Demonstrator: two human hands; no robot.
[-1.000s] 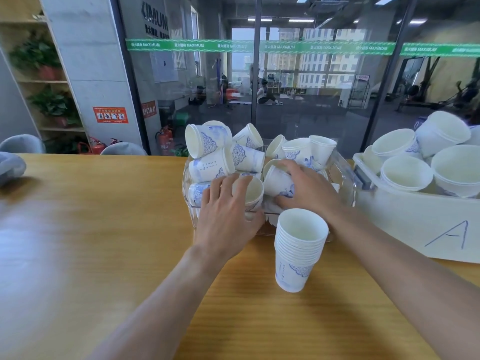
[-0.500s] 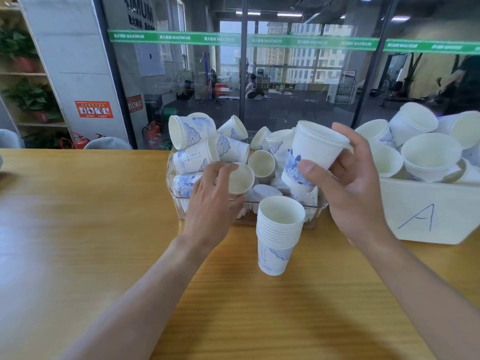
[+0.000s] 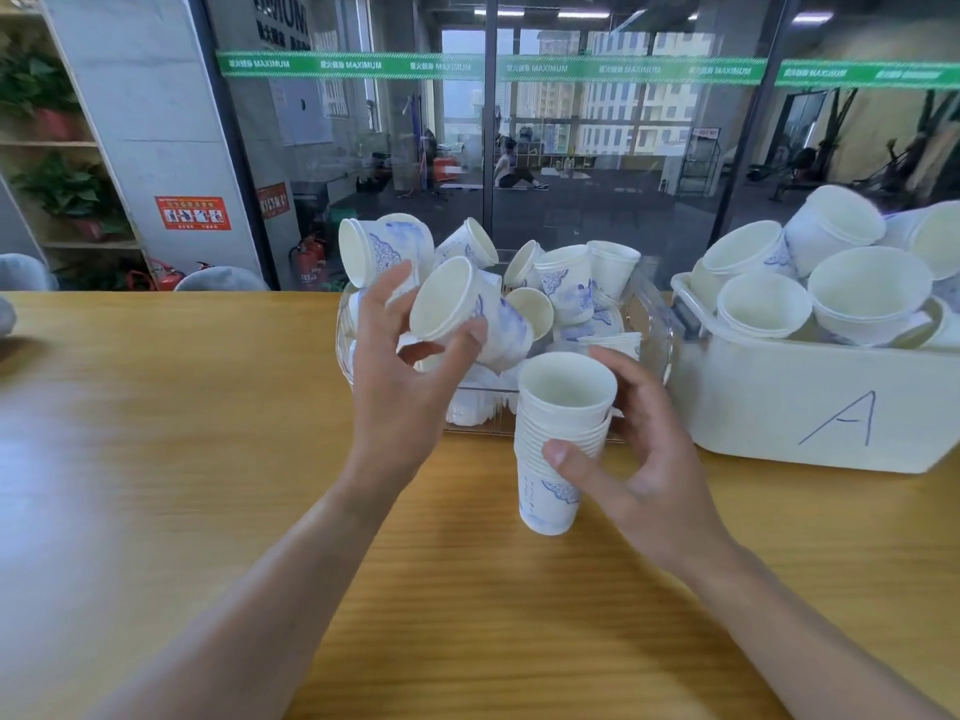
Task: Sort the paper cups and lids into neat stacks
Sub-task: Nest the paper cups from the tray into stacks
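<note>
The clear bin [image 3: 649,324] of loose cups sits behind both hands, its near wall half hidden by them, its lower cups blurred; the white tub [image 3: 779,397] marked A runs off the right edge; since a moment ago the right hand [image 3: 639,459] has brought its cup down onto the stack [image 3: 558,444] and now curls round it, thumb in front; the left hand [image 3: 400,376] has lifted a single cup [image 3: 467,314] from the bin, pinching it tilted on its side; wooden table [image 3: 182,433]; glass wall [image 3: 571,148] beyond, plant shelves [image 3: 47,148] far left.
</note>
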